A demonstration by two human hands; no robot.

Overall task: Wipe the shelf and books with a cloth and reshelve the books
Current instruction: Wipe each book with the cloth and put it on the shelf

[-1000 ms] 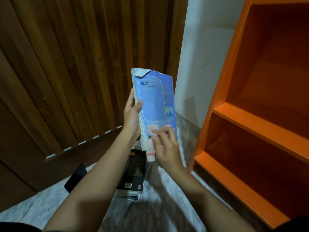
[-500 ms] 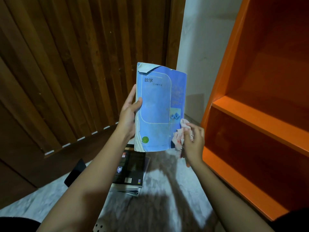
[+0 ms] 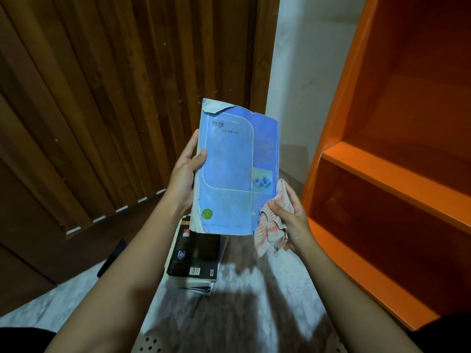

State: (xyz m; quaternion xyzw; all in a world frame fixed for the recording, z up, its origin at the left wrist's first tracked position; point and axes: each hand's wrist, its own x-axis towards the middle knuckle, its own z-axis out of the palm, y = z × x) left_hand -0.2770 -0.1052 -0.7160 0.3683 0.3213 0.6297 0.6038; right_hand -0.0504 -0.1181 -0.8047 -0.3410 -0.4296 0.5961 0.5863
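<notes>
Now right hand [image 3: 293,217] bunches cloth [image 3: 272,225] at right edge of book [image 3: 229,169], off cover; left hand [image 3: 184,174] grips book; cover likely wiped

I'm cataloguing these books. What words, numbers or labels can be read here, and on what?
"数学": top left of the blue book cover.
Small line just under it: too blurred to read.
Print on the cover's right strip: blurred.
Green round emblem at the cover's lower left: no legible words.
Black book on the floor: a barcode and small print, too small to read.
Cloth and shelf: no text.
</notes>
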